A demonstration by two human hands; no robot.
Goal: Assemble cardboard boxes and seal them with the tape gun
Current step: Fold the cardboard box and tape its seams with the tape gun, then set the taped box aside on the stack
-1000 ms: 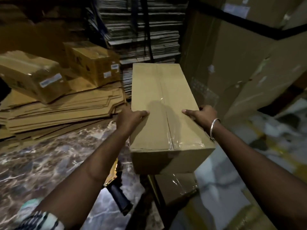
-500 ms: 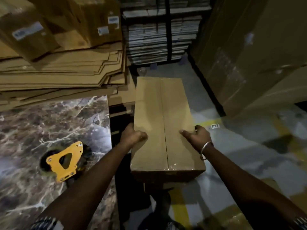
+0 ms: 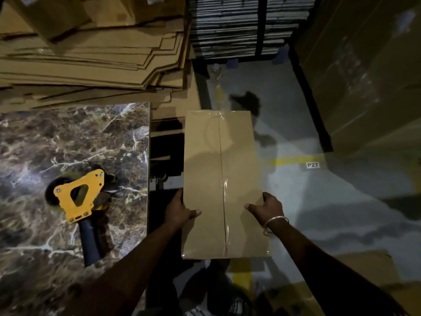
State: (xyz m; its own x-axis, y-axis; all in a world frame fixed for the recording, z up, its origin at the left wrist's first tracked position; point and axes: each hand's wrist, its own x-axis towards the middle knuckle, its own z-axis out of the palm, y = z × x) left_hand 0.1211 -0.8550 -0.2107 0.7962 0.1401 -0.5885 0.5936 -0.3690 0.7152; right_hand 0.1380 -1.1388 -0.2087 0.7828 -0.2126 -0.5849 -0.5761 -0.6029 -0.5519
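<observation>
Left hand (image 3: 180, 212), right hand (image 3: 265, 209) grip taped box (image 3: 222, 179) sides, thumbs on top

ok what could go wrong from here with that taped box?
1. Both hands, left hand and right hand, grip only the near part of the box, held over the floor beside the marble table; the far end could dip or slip.
2. The tape gun lies near the table's edge, close to the left forearm; a bump might knock it off.
</observation>
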